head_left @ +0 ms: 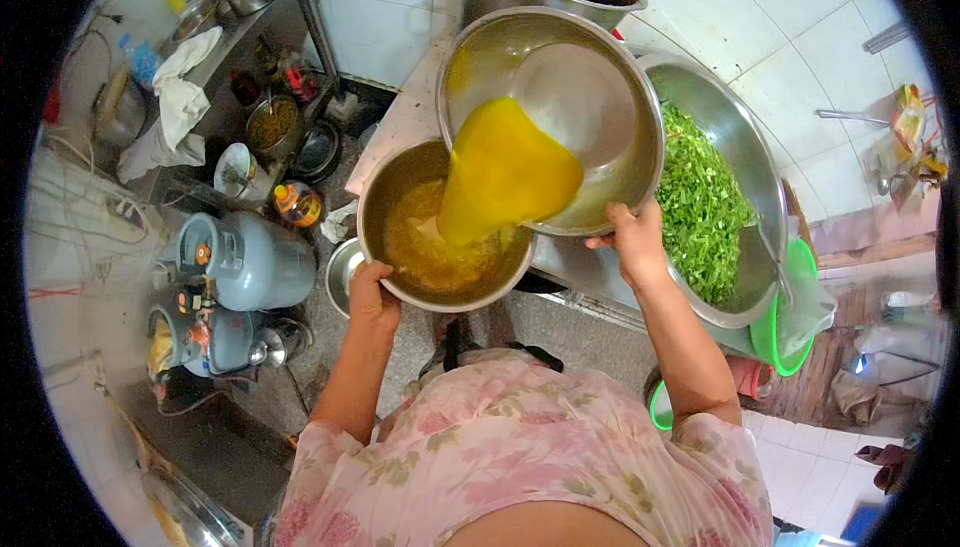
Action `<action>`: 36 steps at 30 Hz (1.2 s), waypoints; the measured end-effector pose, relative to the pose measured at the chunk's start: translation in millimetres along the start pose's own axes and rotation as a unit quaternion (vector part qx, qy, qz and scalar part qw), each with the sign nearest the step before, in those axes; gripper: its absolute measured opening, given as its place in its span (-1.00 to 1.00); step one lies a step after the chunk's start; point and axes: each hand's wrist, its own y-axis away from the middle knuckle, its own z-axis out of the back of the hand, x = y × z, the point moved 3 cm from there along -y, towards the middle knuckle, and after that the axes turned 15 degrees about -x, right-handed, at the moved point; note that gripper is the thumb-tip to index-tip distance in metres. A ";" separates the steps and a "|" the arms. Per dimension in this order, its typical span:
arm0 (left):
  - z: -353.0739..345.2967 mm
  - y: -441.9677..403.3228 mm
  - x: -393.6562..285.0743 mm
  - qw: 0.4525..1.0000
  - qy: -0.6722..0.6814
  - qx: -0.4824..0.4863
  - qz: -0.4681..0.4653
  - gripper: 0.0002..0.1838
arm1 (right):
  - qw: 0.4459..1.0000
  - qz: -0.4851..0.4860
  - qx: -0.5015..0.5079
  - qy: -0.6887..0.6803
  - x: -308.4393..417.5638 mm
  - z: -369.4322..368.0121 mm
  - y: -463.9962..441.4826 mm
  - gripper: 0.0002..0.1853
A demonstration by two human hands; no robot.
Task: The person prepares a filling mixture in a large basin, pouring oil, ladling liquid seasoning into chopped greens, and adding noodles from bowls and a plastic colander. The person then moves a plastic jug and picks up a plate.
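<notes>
Fingers (619, 215) closed, my right hand (637, 243) holds the tilted bowl (577, 90) and my left hand (372, 297) the lower bowl (383, 192) by stiff rims, likely slippery from yellow liquid (508, 172).

Top (530, 447) pale pink on my remote feed, light cloth creased across the middle; floral print in deeper pink and olive green. Left sleeve (325, 462) and right sleeve (715, 462) loose, same print, ending around the elbows. Neckline (535, 503) a wide curve, near side. Far side, black strap-like strip (538, 354); I can't tell what. Left hand (373, 299) and right hand (636, 239) bare.
</notes>
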 end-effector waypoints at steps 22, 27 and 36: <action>-35.0 -81.9 2.9 0.996 0.065 0.056 -0.009 -0.82 | 0.943 0.318 0.013 0.096 55.9 -23.7 -11.3 -0.19; -23.4 -97.0 -9.1 0.993 -0.020 0.030 -0.109 -0.74 | 0.924 0.367 0.003 0.105 61.4 -29.1 -3.1 -0.21; -122.1 83.4 -132.3 0.569 -0.207 0.124 -0.786 -0.49 | 0.904 0.399 0.026 0.152 56.6 -31.6 -9.5 -0.11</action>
